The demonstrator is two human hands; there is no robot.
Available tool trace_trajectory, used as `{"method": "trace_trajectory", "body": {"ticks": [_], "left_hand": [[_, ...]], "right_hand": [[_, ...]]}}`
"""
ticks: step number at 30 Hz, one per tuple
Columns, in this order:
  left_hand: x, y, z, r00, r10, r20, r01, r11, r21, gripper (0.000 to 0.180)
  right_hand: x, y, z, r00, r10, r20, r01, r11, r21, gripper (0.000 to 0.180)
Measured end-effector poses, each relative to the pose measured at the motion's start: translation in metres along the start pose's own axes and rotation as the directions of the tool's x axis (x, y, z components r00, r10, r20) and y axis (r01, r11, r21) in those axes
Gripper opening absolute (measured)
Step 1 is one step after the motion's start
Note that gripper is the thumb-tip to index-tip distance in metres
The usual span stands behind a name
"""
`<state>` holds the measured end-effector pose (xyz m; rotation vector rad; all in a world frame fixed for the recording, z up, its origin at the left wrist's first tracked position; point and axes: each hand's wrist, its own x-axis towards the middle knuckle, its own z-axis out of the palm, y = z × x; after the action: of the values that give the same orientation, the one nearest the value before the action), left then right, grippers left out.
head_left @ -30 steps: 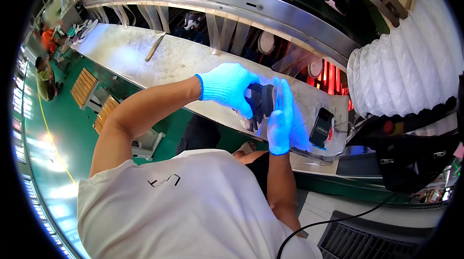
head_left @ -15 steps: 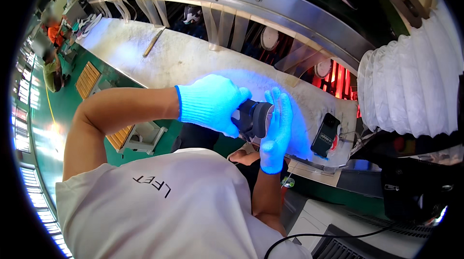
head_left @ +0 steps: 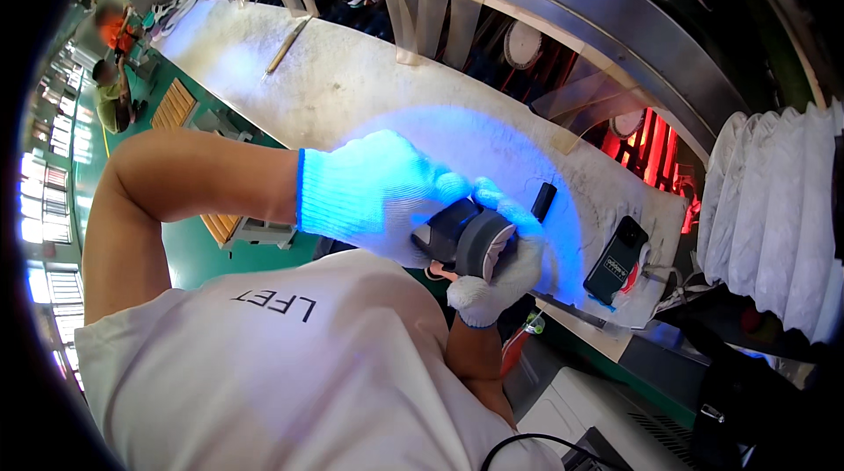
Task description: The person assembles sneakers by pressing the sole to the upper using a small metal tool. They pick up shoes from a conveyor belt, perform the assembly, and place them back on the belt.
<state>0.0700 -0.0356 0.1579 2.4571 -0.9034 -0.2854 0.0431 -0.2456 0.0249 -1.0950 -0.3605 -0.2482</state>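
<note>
Both of my hands wear white knit gloves that glow blue under the lamp. My left hand [head_left: 378, 199] wraps over the top of a dark grey and black piece [head_left: 466, 238], which looks like part of a shoe. My right hand [head_left: 503, 273] cups the same piece from below and from the right. I hold it close to my chest, above the near edge of the white workbench [head_left: 352, 84]. What lies under my fingers on the piece is hidden.
A black phone [head_left: 615, 258] lies on the bench to the right, and a small black block [head_left: 543, 201] just behind my hands. A thin metal rod [head_left: 286, 45] rests far left. Red heater glow [head_left: 651, 141] shows behind. A white ribbed duct [head_left: 774, 216] stands right. Other people [head_left: 112, 89] work far left.
Both hands, still holding the dark piece, have come down and in toward my chest. My right hand has shifted from flat beside the piece to cupping it from below.
</note>
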Motion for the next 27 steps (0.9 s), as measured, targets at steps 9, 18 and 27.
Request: {"method": "trace_trajectory", "body": {"ticks": [9,18,27], "left_hand": [[0.009,0.001,-0.004,0.999,0.029,0.036,-0.033,0.995,0.098,0.072],[0.035,0.028,-0.012,0.976,-0.005,0.218,-0.008,0.998,0.060,0.053],[0.052,0.045,-0.007,0.981,0.100,0.165,-0.118,0.988,0.102,0.037]], "right_hand": [[0.006,-0.008,0.004,0.997,-0.060,0.041,0.062,0.997,-0.042,0.074],[-0.005,-0.025,-0.008,0.988,0.141,-0.066,-0.145,0.988,-0.053,0.127],[-0.012,-0.027,-0.025,0.994,0.058,-0.090,-0.074,0.980,-0.183,0.116]]}}
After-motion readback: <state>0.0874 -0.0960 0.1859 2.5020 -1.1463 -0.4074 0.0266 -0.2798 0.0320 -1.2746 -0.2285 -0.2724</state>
